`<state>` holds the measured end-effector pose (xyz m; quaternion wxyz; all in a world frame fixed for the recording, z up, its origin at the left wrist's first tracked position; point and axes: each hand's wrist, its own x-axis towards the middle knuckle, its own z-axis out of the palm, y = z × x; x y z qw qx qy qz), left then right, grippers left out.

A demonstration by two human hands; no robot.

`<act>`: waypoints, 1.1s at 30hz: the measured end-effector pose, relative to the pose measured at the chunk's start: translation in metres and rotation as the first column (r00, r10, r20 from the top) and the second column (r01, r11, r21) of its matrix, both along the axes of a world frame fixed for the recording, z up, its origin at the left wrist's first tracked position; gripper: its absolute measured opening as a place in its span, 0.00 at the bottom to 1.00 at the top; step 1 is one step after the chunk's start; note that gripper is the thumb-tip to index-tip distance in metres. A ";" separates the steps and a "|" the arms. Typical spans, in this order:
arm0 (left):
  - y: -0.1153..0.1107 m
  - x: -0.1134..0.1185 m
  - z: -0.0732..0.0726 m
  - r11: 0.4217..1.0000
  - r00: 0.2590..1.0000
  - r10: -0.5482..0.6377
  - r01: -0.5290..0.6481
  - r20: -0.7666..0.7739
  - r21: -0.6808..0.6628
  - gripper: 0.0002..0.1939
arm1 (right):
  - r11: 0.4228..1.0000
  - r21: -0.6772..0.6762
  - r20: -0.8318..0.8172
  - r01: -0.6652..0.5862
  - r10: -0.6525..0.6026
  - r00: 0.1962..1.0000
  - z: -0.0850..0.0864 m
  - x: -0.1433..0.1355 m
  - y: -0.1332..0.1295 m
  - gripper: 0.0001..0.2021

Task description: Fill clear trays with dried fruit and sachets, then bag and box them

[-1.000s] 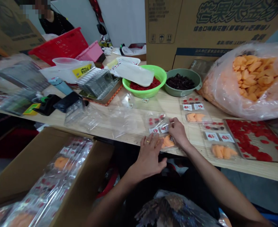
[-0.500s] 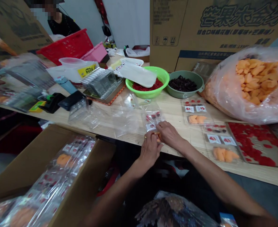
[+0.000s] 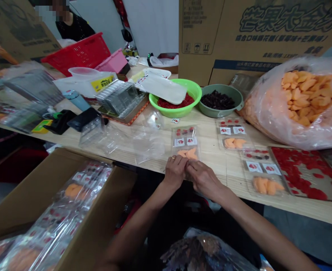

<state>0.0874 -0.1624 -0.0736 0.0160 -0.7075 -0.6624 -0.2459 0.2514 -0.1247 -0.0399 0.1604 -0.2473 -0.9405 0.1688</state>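
A clear packet (image 3: 185,142) with red and dark pieces, two small printed sachets and orange pieces lies flat at the table's front edge. Both hands pinch its near end: my left hand (image 3: 175,171) from the left, my right hand (image 3: 204,177) from the right, fingertips nearly touching. What exactly the fingers press there is partly hidden. To the right lie two similar packets, one farther back (image 3: 233,142) and one nearer (image 3: 266,184). A loose sachet (image 3: 175,120) rests behind the packet in my hands.
Behind are a green bowl (image 3: 166,111) of red pieces and a grey-green bowl (image 3: 221,112) of dark pieces. A big bag (image 3: 270,109) of orange pieces and a red-covered tray (image 3: 304,175) stand right. An open carton (image 3: 98,218) of packets is at lower left. A person sits far left.
Both hands have moved down toward the table edge, onto the packet's near end. The packet now lies flatter, with its sachets and orange pieces more visible.
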 end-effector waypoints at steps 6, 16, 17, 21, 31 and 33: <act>-0.012 0.007 -0.006 0.993 0.998 -0.044 0.047 0.036 -0.107 0.14 | 0.998 0.046 -0.091 0.042 -0.038 0.995 -0.007 0.009 -0.009 0.17; -0.063 0.012 0.022 0.913 -0.141 0.381 -0.101 0.914 -0.396 0.39 | 0.993 0.030 -0.285 0.117 -0.103 0.953 0.007 -0.003 -0.016 0.06; -0.066 0.011 0.026 0.932 -0.341 0.340 -0.001 0.876 -0.362 0.35 | 0.995 0.037 -0.286 0.092 -0.077 0.955 0.010 -0.008 -0.019 0.06; -0.073 0.007 0.033 0.952 -0.571 0.293 0.100 0.767 -0.290 0.29 | 0.982 0.171 -0.240 -0.085 0.125 0.963 0.007 -0.029 -0.033 0.06; -0.127 -0.061 0.059 0.879 -0.281 0.289 -0.301 0.915 -0.370 0.12 | 0.825 0.269 -0.189 -0.497 0.551 0.813 0.021 -0.065 -0.073 0.22; -0.130 -0.069 0.054 0.843 -0.260 0.358 -0.324 0.897 -0.430 0.09 | 0.813 0.294 -0.127 -0.503 0.554 0.823 0.019 -0.081 -0.067 0.22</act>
